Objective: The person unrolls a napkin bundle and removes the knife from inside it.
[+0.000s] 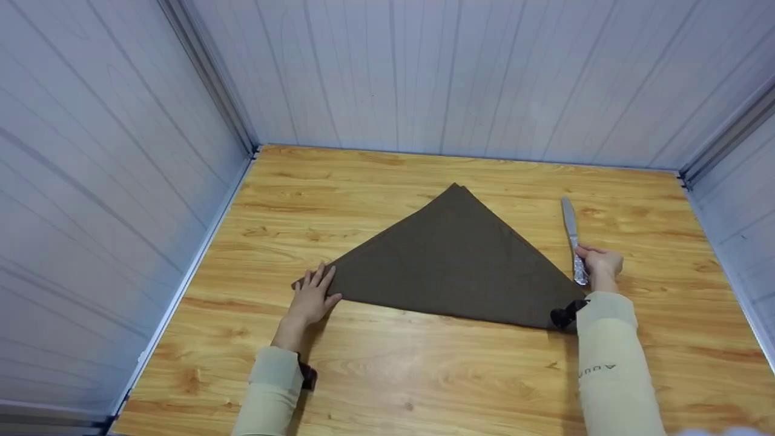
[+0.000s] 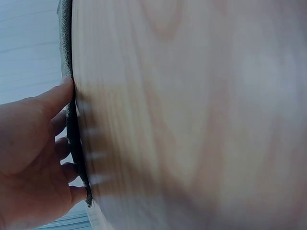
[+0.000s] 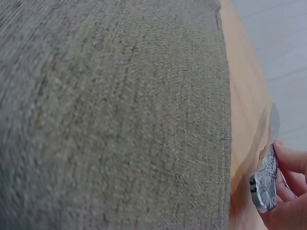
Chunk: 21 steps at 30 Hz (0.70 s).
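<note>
A dark brown cloth, folded into a triangle, lies flat on the wooden table with its peak toward the back wall. My left hand rests with spread, straight fingers on the cloth's left corner; in the left wrist view its fingertips touch the cloth's thin edge. To the right of the cloth, my right hand pinches a table knife by its ornate silver handle, blade toward the back. The right wrist view shows the patterned handle between thumb and fingers, beside the cloth's edge.
The wood-grain table is bounded by pale panelled walls at the back, left and right. A dark wrist camera on the right arm hangs over the cloth's right corner.
</note>
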Motion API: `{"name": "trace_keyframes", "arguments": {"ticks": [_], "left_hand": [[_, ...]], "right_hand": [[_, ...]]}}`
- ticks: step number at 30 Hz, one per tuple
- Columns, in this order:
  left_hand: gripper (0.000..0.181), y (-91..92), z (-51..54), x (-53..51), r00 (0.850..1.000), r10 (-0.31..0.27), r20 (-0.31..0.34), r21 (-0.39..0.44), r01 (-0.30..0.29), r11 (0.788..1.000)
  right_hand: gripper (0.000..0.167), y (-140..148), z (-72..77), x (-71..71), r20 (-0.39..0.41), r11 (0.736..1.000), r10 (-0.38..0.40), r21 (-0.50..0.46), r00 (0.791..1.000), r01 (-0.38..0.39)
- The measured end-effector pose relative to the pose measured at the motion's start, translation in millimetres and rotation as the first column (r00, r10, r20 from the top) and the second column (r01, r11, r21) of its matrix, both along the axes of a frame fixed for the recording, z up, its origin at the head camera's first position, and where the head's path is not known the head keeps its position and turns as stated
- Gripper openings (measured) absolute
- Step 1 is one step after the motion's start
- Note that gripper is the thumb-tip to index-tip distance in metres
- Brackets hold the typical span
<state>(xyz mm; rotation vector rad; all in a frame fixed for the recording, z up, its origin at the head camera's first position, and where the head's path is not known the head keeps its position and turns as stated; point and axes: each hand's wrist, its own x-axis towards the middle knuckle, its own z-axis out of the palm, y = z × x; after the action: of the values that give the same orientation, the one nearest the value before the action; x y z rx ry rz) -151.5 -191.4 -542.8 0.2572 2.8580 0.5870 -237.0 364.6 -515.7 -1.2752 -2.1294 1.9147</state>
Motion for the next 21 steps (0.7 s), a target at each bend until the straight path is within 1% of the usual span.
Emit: {"name": "trace_keyframes", "arguments": {"ticks": [5, 10, 12, 17, 19, 21], "left_hand": [[0.061, -0.1, -1.0, 0.6, 1.0, 0.004, -0.008, 0.002, -0.004, 1.0], [0.061, 0.3, -1.8, -0.8, 1.0, 0.009, -0.014, 0.0, -0.009, 1.0], [0.061, 0.6, -1.8, -0.9, 1.0, 0.009, -0.017, 0.0, -0.009, 1.0], [0.061, 0.7, -1.7, -0.5, 1.0, 0.011, -0.006, 0.0, -0.011, 1.0], [0.061, 0.9, -1.5, -0.7, 1.0, 0.011, -0.002, 0.0, -0.011, 1.0], [0.061, 1.2, -1.0, -1.0, 1.0, 0.01, -0.002, -0.002, -0.01, 1.0]], "right_hand": [[0.033, -1.4, -1.4, -1.9, 0.029, 0.999, 0.01, 0.04, 1.0, -0.012], [0.036, -1.2, -3.7, -2.4, 0.019, 0.995, 0.021, 0.097, 1.0, -0.023], [0.034, -1.7, -4.7, -2.8, 0.019, 0.992, 0.02, 0.125, 1.0, -0.022], [0.02, -1.7, -6.8, -4.2, 0.053, 0.973, 0.057, 0.222, 0.997, -0.067], [0.017, -1.2, -6.8, -4.6, 0.058, 0.97, 0.072, 0.23, 0.996, -0.083], [0.017, -1.1, -6.3, -4.6, 0.057, 0.97, 0.072, 0.228, 0.996, -0.083]]}}
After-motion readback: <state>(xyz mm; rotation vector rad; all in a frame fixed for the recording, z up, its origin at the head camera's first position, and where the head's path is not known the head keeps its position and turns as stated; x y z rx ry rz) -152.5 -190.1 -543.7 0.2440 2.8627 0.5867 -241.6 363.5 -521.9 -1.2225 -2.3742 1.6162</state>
